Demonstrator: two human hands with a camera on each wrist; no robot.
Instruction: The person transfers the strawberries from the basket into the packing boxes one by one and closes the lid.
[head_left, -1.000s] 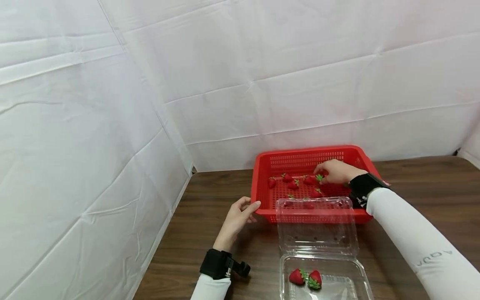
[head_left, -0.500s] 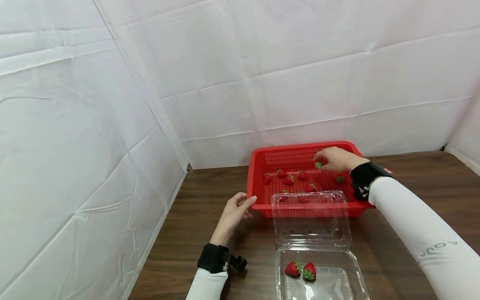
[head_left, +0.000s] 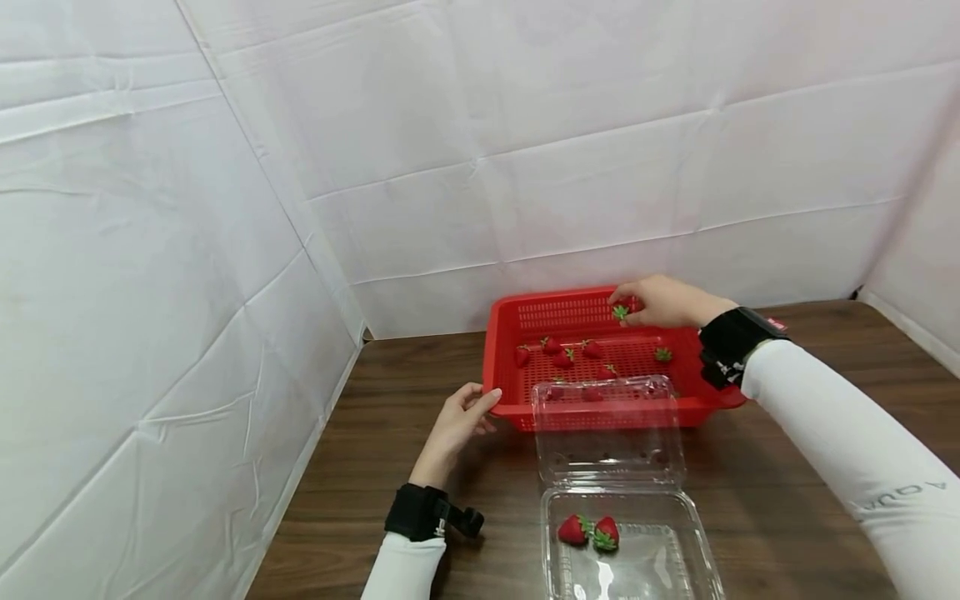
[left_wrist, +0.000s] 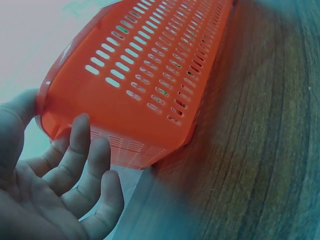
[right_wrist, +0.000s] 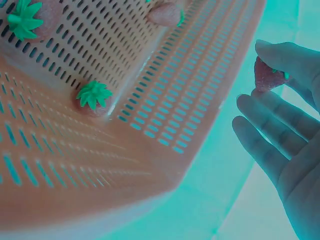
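Your right hand (head_left: 663,302) has lifted off the basket floor in the last second and now pinches one strawberry (head_left: 621,312) between thumb and fingertips above the far wall of the red basket (head_left: 502,392), so the pick is made and the berry is clear of the mesh. Your left hand (head_left: 457,421) stays open, fingers relaxed against the basket's near-left corner. The basket is rigid slotted plastic; loose berries lie scattered on its floor. Near you, the thin, glossy clear clamshell (head_left: 697,567) stands open with two strawberries (head_left: 588,532) inside. The wrist view is colour-shifted, so the berry's surface is hard to judge.
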